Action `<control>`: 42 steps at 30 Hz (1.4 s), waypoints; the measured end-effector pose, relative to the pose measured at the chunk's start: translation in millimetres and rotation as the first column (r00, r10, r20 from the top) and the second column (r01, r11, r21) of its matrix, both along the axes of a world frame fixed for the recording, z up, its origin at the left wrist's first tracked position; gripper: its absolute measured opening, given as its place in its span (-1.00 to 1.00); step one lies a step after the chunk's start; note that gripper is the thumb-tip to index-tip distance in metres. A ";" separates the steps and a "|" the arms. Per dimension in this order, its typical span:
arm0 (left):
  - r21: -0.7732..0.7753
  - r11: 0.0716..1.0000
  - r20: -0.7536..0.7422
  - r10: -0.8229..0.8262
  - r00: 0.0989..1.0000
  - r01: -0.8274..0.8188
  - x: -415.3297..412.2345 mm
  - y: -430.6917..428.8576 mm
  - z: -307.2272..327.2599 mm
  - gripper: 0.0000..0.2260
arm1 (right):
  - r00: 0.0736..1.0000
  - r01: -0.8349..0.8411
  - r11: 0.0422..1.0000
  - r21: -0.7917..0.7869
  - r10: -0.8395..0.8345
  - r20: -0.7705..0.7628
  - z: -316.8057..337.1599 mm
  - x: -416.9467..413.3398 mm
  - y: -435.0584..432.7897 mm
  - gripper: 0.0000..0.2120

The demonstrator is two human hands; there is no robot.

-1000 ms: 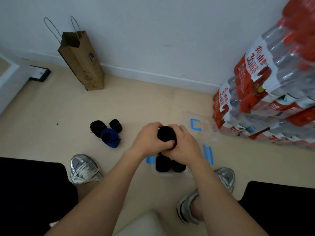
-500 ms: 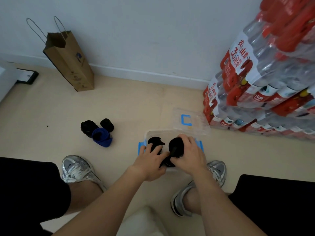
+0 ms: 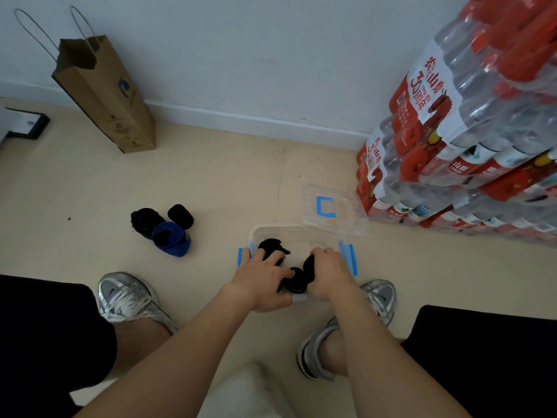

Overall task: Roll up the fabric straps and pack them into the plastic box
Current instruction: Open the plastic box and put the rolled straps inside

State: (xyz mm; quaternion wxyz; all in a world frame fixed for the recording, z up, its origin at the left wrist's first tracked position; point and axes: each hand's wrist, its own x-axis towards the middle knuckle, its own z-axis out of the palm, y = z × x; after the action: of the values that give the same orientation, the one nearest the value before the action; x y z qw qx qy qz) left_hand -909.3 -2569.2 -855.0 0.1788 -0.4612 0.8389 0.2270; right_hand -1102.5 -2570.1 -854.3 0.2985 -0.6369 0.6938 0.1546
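Observation:
A clear plastic box [image 3: 297, 233] with blue side latches stands on the floor between my feet. Both hands reach into it. My right hand [image 3: 330, 271] grips a black rolled strap [image 3: 309, 267] at the box's right side. My left hand [image 3: 262, 277] has its fingers curled over another black roll [image 3: 269, 245] at the left side, while a third roll [image 3: 297, 280] lies between the hands. On the floor to the left lie two black rolls [image 3: 146, 220] and a blue one [image 3: 170, 238].
The box's clear lid [image 3: 333, 209] with a blue handle lies just behind the box. Stacked packs of water bottles [image 3: 470, 140] fill the right side. A brown paper bag [image 3: 104, 92] leans by the wall at left. My silver shoes [image 3: 126, 297] flank the box.
Both hands came down from above the box, carrying the black roll into it. The right hand now holds the roll inside at the right; the left hand moved onto the left roll.

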 end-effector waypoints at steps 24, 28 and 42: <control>-0.283 0.571 -0.544 0.566 0.619 -0.771 83.9 -16.8 0.7 -0.88 | 0.923 0.086 0.966 -0.243 0.014 0.385 28.2 88.1 -20.8 -0.75; -0.251 0.401 -0.376 0.798 0.471 -0.881 131.6 -54.0 -6.2 -0.63 | 0.869 0.243 0.946 -0.214 -0.113 0.482 19.4 113.5 -33.5 -0.79; -0.245 0.704 0.135 0.706 0.695 -0.667 162.2 -110.0 -40.7 -0.71 | 0.822 0.369 0.907 -0.204 -0.215 0.527 4.5 119.1 -61.6 -0.87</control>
State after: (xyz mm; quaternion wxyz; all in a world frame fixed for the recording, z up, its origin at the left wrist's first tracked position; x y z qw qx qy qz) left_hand -747.1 -2679.2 -895.7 0.1300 -0.7776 0.5966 0.1498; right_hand -983.4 -2631.7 -849.9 0.3865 -0.5771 0.6997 -0.1673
